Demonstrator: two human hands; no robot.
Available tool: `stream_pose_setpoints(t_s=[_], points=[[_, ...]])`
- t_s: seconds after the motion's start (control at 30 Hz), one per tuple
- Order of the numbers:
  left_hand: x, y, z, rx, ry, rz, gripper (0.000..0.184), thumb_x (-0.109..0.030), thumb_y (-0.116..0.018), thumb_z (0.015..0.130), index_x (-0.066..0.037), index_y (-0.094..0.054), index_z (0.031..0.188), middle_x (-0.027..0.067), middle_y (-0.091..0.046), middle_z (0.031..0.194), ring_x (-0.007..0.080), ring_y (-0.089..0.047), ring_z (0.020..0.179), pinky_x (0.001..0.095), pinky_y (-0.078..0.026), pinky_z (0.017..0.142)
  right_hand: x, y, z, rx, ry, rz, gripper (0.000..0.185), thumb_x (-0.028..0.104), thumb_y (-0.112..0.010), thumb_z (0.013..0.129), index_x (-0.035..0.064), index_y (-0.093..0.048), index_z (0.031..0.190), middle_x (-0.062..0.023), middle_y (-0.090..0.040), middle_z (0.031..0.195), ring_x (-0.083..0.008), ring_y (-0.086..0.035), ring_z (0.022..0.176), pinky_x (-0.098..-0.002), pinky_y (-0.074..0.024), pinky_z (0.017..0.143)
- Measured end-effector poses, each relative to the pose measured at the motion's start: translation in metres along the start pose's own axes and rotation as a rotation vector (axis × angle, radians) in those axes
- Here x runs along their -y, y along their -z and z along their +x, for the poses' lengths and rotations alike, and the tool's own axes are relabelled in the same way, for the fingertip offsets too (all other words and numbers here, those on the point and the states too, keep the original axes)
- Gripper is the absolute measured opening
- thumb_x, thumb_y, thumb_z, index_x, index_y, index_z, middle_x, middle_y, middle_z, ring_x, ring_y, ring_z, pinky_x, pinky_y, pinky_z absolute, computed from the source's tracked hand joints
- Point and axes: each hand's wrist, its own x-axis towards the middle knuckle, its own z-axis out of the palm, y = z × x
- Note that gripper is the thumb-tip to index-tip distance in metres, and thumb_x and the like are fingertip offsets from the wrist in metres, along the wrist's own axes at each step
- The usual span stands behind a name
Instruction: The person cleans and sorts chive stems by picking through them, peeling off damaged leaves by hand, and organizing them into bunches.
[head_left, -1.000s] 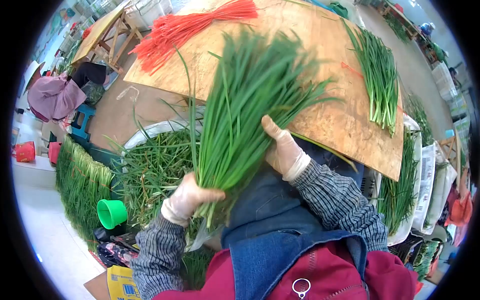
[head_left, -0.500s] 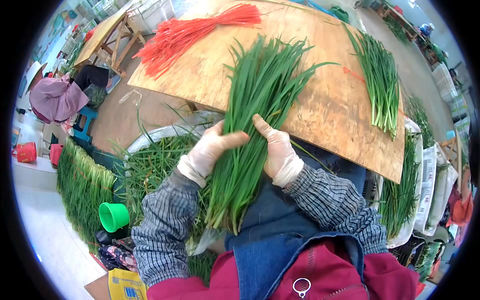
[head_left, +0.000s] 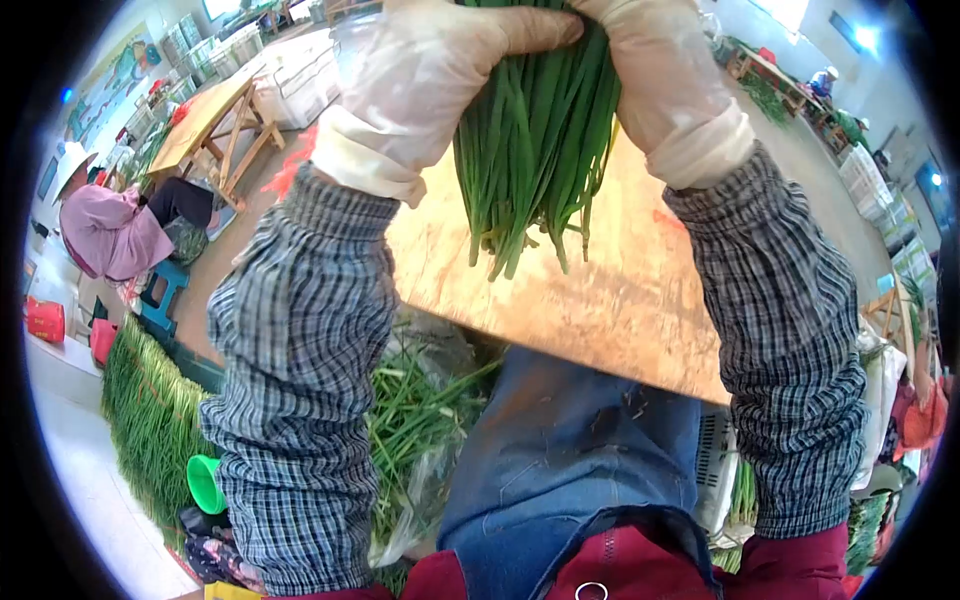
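Both of my hands wear thin whitish gloves and are raised near the top of the view. Between them hangs a bunch of garlic chives [head_left: 535, 150], cut ends down over the wooden board table [head_left: 610, 315]. My left hand [head_left: 420, 85] is closed on the bunch's left side, its thumb lying across the leaves. My right hand [head_left: 665, 85] grips the opposite side; some of its fingers are cut off by the frame's top. The upper leaves are out of view. Red ties [head_left: 290, 165] show partly behind my left wrist.
Loose greens [head_left: 420, 405] lie in a plastic-lined container below the table edge, left of my legs. A green cup [head_left: 205, 485] and stacked chives [head_left: 150, 410] are farther left. Beyond them a person [head_left: 115, 225] sits on a blue stool [head_left: 165, 295]. A white crate [head_left: 715, 465] stands at right.
Both hands have lifted the bunch up and away from my lap, out over the table. It now hangs more upright, stem ends above the board.
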Motion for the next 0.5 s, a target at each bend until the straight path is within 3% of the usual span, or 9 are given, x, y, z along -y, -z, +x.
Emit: stream_pose_setpoints(t_s=[0.03,0.13,0.2,0.27,0.5], points=[[0.003,-0.002,0.002,-0.047,-0.011,0.105,0.025,-0.012,-0.066,0.076,-0.002,-0.059,0.098,0.0054,-0.064,0.090,0.0163,-0.062,0.079,0.0274,-0.049,0.077,-0.007,0.007,0.007,-0.015,0.106,-0.073,0.025,0.017,-0.066,0.080,-0.0044,-0.062,0.093,-0.0099,-0.064,0.086,-0.0152,-0.062,0.065,-0.0259,-0.0540,0.060],[0.031,0.001,0.010,0.004,0.117,0.018,0.032,-0.007,-0.066,0.071,-0.001,-0.058,0.101,0.0075,-0.063,0.092,0.0185,-0.060,0.085,0.0302,-0.047,0.081,-0.002,0.025,-0.008,-0.071,-0.255,-0.330,0.039,0.028,-0.067,0.079,-0.0017,-0.060,0.103,-0.0095,-0.063,0.097,-0.0177,-0.060,0.085,-0.0277,-0.0491,0.079],[0.049,-0.004,0.011,-0.057,0.175,-0.045,0.041,-0.006,-0.067,0.068,0.001,-0.055,0.106,0.0089,-0.062,0.094,0.0191,-0.059,0.088,0.0305,-0.047,0.082,-0.012,0.032,-0.010,-0.172,-0.263,-0.232,0.040,0.021,-0.074,0.071,-0.0054,-0.061,0.098,-0.0116,-0.064,0.090,-0.0184,-0.062,0.075,-0.0281,-0.0529,0.068],[0.054,-0.008,0.015,-0.093,0.205,-0.044,0.047,-0.006,-0.068,0.067,0.003,-0.052,0.110,0.0094,-0.061,0.096,0.0189,-0.059,0.088,0.0303,-0.046,0.083,-0.014,0.041,-0.007,-0.193,-0.344,-0.204,0.041,0.021,-0.074,0.071,-0.0047,-0.061,0.101,-0.0113,-0.064,0.092,-0.0172,-0.061,0.079,-0.0279,-0.0512,0.071],[0.042,-0.008,0.032,-0.073,0.205,-0.049,0.041,-0.007,-0.069,0.068,0.002,-0.055,0.106,0.0079,-0.061,0.095,0.0160,-0.059,0.086,0.0285,-0.046,0.081,-0.003,0.061,0.018,-0.010,-0.334,-0.413,0.041,0.020,-0.074,0.071,-0.0032,-0.061,0.103,-0.0098,-0.064,0.094,-0.0153,-0.059,0.084,-0.0269,-0.0483,0.075]])
